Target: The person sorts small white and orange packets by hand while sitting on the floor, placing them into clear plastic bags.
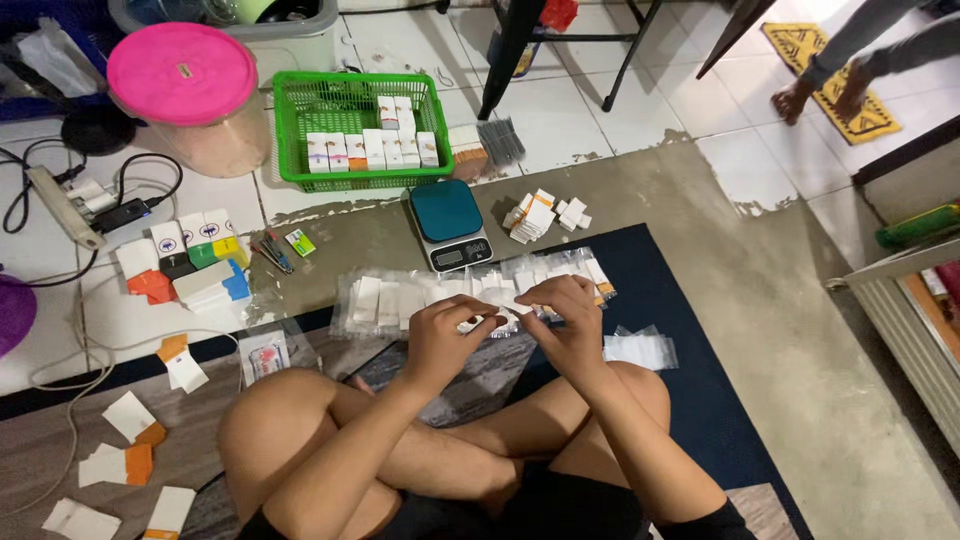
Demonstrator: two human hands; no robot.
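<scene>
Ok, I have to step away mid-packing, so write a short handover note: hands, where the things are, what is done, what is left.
Left hand and right hand: both pinch one small clear bag between them, above the crossed legs.
A row of clear bags lies on the floor in front, a small stack of clear bags to the right.
The digital scale stands beyond the row; its pan is bare.
Done: small boxes stand lined up in the green basket.
Left: loose boxes beside the scale; flat cartons lie on the left.
</scene>
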